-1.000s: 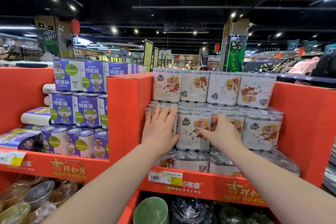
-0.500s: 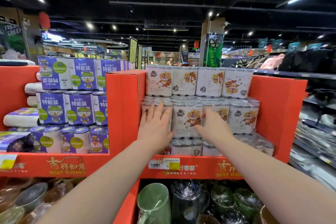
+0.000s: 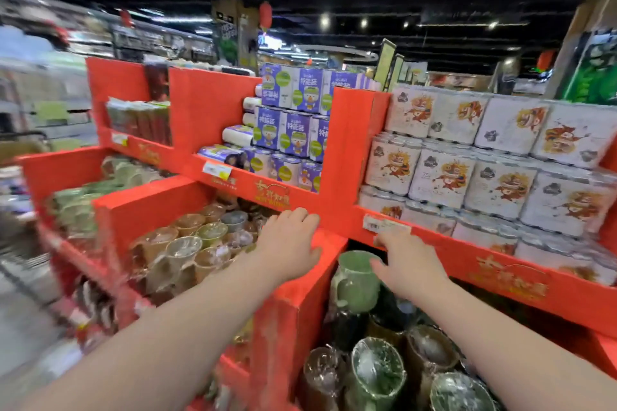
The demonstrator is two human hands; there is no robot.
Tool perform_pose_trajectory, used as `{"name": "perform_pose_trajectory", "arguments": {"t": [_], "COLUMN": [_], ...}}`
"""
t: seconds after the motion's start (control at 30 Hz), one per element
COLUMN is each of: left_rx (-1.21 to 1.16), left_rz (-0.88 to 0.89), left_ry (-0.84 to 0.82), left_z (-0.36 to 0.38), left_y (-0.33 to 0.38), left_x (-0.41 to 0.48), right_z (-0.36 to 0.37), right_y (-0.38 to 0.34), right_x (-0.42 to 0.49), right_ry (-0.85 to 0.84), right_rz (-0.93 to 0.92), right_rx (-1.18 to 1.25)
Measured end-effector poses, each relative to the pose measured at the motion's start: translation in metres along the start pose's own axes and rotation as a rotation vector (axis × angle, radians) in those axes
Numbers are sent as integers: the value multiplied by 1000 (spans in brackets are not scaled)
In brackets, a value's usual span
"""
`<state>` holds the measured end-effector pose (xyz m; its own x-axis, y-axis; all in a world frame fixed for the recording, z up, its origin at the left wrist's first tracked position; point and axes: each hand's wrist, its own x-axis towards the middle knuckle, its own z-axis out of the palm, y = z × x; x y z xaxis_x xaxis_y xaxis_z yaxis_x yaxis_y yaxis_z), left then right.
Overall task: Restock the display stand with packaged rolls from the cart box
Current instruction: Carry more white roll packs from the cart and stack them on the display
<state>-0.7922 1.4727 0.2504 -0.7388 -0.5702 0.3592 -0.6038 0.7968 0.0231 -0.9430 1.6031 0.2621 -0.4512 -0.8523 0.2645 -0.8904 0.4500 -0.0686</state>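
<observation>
White packaged rolls [image 3: 444, 177] with an orange lion print are stacked in three tiers in the right bay of the red display stand [image 3: 347, 150]. My left hand [image 3: 287, 243] hovers empty over the red divider below that bay, its fingers loosely bent. Just under the shelf's price label [image 3: 384, 225], my right hand [image 3: 407, 264] is also empty and relaxed. Neither hand touches a pack. The cart box cannot be made out; the left edge is blurred.
Purple roll packs [image 3: 290, 133] fill the bay to the left of the white ones. Lower bins hold wrapped cups [image 3: 187, 243] and a green mug [image 3: 357, 277]. More red bays run off to the left, and store aisles lie behind.
Both hands have come off the middle-tier white pack and dropped below the shelf front. The view has swung left and downward, with motion blur.
</observation>
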Motion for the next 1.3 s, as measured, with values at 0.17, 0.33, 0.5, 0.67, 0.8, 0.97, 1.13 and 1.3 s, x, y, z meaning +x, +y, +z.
{"name": "perform_pose_trajectory", "arguments": {"t": [0.17, 0.33, 0.5, 0.67, 0.8, 0.97, 1.13, 1.3], "left_rx": [61, 13, -108, -71, -11, -27, -9, -39], "left_rz": [-212, -443, -730, -890, -963, -1057, -1059, -1039], "left_ry": [-116, -193, -244, -355, -431, -491, -520, -497], "left_z": [5, 19, 33, 36, 43, 42, 43, 54], "left_y": [-43, -88, -132, -188, -251, -336, -414, -475], "left_x": [-122, -239, -328, -392, -442, -484, -490, -467], "right_z": [29, 56, 87, 124, 161, 218, 270, 303], "right_y": [-71, -139, -199, -289, -379, -467, -513, -542], "right_x": [-41, -75, -88, -83, -69, -63, -64, -47], "right_ry": [-10, -70, -213, -301, -348, -470, -596, -724], "right_rz": [-223, -434, -535, -619, -651, -632, -629, -600], "right_rx": [142, 187, 174, 201, 255, 211, 140, 63]}}
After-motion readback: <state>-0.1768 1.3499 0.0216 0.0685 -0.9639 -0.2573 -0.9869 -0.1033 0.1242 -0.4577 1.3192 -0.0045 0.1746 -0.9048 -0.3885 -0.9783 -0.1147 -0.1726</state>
